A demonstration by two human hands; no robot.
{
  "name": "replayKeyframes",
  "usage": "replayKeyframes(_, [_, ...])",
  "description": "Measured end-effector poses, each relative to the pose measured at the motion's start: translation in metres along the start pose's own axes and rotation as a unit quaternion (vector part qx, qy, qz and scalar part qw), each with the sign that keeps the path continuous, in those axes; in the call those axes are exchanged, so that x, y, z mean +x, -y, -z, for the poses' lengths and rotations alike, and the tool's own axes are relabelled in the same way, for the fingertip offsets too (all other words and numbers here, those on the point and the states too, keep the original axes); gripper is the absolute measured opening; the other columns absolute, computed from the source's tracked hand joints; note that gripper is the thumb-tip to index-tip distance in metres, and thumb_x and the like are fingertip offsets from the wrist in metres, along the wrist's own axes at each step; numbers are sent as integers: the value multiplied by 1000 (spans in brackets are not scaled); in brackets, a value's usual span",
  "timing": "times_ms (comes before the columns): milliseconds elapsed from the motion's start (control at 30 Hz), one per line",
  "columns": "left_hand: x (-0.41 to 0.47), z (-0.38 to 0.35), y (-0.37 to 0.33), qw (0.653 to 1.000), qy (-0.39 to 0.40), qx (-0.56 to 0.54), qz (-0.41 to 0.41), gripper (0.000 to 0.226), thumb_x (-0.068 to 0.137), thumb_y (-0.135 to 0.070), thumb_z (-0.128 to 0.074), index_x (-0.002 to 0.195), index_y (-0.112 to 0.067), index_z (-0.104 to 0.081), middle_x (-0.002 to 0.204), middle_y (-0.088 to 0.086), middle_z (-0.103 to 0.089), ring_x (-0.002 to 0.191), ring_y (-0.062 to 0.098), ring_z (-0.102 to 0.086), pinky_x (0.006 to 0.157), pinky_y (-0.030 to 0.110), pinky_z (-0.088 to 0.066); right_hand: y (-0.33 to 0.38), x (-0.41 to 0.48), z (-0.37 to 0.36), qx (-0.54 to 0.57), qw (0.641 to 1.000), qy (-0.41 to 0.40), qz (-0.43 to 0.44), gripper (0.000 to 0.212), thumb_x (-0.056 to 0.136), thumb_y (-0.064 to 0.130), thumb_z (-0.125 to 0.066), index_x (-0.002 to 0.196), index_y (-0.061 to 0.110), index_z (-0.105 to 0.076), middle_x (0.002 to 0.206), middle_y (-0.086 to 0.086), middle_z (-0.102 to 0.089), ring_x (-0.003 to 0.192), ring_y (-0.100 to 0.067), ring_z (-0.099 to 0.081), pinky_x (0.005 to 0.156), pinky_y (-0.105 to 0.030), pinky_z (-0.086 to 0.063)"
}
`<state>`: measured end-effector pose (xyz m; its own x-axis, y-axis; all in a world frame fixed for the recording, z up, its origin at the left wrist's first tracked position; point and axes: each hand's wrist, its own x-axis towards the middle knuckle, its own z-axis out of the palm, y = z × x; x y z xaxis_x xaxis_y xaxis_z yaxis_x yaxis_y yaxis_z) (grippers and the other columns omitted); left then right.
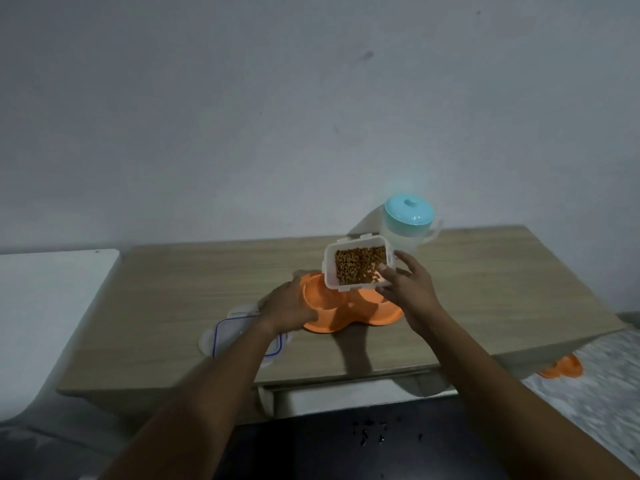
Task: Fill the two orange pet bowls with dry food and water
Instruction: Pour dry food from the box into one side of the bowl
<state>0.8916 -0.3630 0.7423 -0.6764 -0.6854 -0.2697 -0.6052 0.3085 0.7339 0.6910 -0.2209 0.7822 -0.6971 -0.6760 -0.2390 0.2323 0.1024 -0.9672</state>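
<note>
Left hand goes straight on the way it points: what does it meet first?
The orange plastic double pet bowl: the left hand holds its left rim, so going on would probably just push it across the wooden table.

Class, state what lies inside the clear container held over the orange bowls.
Brown dry food lies in the clear container; the right hand covers its near corner, hiding that part.

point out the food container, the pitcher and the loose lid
food container (329, 268), head view, on its white left wall
pitcher (409, 210), head view, on its teal lid
loose lid (228, 333), head view, on the clear panel inside its blue seal
</note>
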Motion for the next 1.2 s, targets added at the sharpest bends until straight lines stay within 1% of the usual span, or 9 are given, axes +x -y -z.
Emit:
replayKeyframes(67, [6, -7, 11, 999, -14, 46, 8, 103, 45, -57, -77, 138, -42, -35, 127, -2, -57, 114, 22, -56, 92, 44, -51, 6, 3, -4, -29, 999, -9, 33, 62, 92, 13, -74, 147, 20, -48, 131, -18, -62, 113, -33, -68, 83, -41, -62])
replayKeyframes(167, [14, -27, 22, 998, -44, 43, 28, 114, 41, -70, -78, 142, -40, -33, 138, -3, -53, 123, 24, -53, 100, 45, -46, 8, 6, -4, -76, 995, -18, 68, 60, 91, 15, -75, 144, 26, -50, 135, -13, -58, 115, -31, -66, 87, -48, -63])
replayKeyframes(267, [12, -41, 16, 994, -82, 58, 38, 105, 53, -70, -76, 143, -37, -36, 140, -2, -53, 127, 27, -50, 103, 45, -38, 8, 9, -3, -129, 986, -15, 102, 59, 90, 17, -75, 143, 28, -52, 132, -9, -57, 122, -25, -59, 93, -51, -60])
replayKeyframes(367, [10, -43, 14, 987, -120, 86, 57, 98, 55, -68, -76, 140, -40, -38, 135, -2, -57, 126, 29, -48, 103, 53, -31, 5, 12, -7, -175, 975, -14, 137, 60, 87, 21, -78, 141, 31, -54, 144, -8, -57, 132, -26, -56, 99, -54, -56])
replayKeyframes(600, [9, -48, 20, 978, -120, 158, 68, 97, 63, -64, -77, 144, -37, -33, 138, 1, -52, 136, 35, -32, 110, 61, -20, 2, 20, -13, -201, 967, -6, 155, 59, 87, 22, -78, 141, 29, -54, 138, -2, -58, 126, -29, -61, 99, -54, -56])
replayKeyframes(667, [12, -48, 21, 976, -116, 169, 76, 96, 63, -64, -77, 144, -35, -34, 138, 1, -52, 138, 36, -28, 110, 61, -17, 1, 23, -14, -210, 965, -5, 155, 59, 88, 21, -78, 141, 29, -54, 142, -6, -58, 127, -29, -60, 99, -53, -56])
replayKeyframes(933, [14, -50, 21, 975, -118, 175, 76, 98, 63, -65, -77, 144, -31, -34, 140, 1, -50, 139, 35, -26, 109, 59, -18, -7, 28, -16, -226, 956, 15, 185, 56, 85, 21, -80, 135, 31, -57, 135, 3, -61, 129, -17, -55, 99, -50, -56])
replayKeyframes(1100, [15, -51, 23, 974, -120, 175, 77, 99, 64, -64, -77, 145, -30, -33, 142, 0, -49, 140, 35, -25, 109, 59, -17, -13, 31, -18, -233, 953, 23, 192, 57, 84, 20, -81, 134, 35, -57, 128, 10, -59, 113, -16, -59, 95, -50, -58])
replayKeyframes(1200, [15, -52, 22, 976, -117, 168, 77, 98, 65, -62, -78, 146, -31, -31, 144, 0, -47, 142, 35, -24, 111, 61, -16, -14, 32, -17, -241, 951, 29, 193, 58, 84, 19, -81, 135, 34, -57, 125, 15, -57, 114, -13, -56, 95, -51, -58])
